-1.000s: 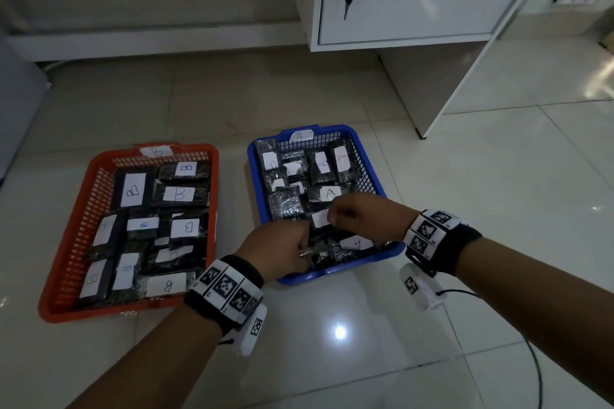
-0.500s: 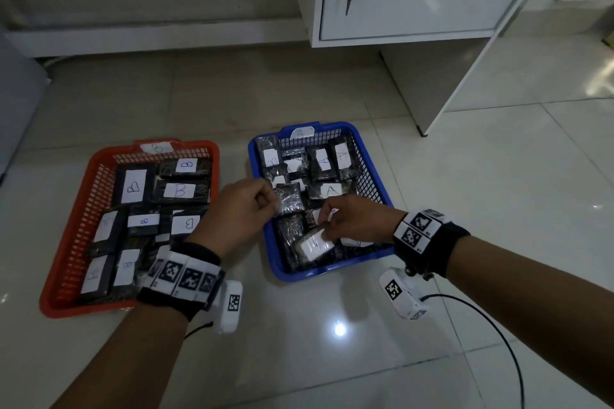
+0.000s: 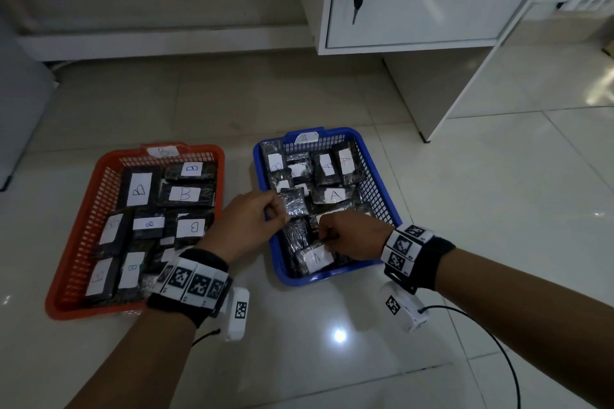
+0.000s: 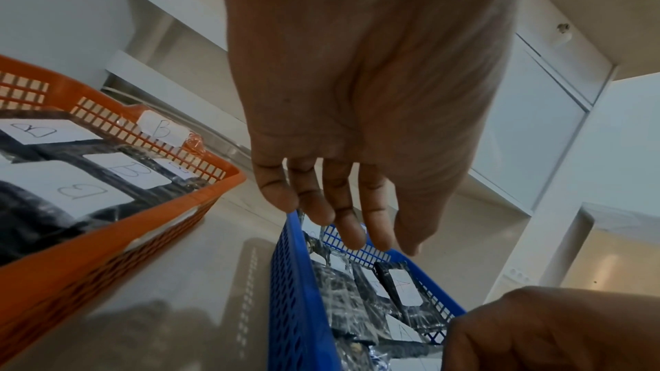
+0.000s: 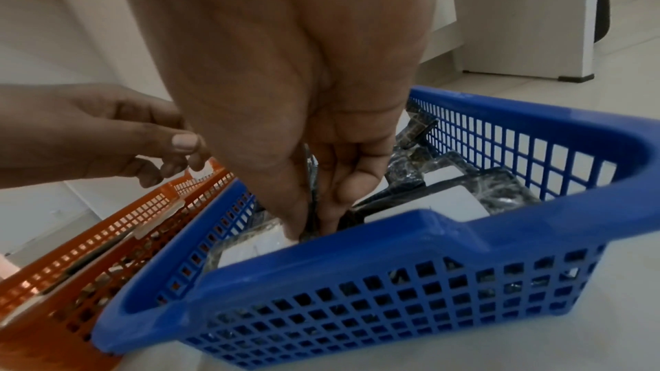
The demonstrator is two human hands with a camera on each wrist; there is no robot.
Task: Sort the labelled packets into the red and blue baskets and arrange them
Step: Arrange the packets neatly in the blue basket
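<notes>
Now that the left hand (image 3: 249, 219) has left the basket's front, open, the right hand (image 3: 352, 239) maybe pinches a packet (image 3: 314, 257) in the blue basket (image 3: 378, 176), tidying it.

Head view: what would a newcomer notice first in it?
Two baskets of dark packets on the pale floor: the red basket on the left, its labels marked B, and the blue basket beside it, marked A. Both hands work over the blue one: the left hand above its left rim, the right hand pinching a packet inside.

Head view high above floor, 2 wrist views close, all sharing blue basket (image 3: 378, 176).
</notes>
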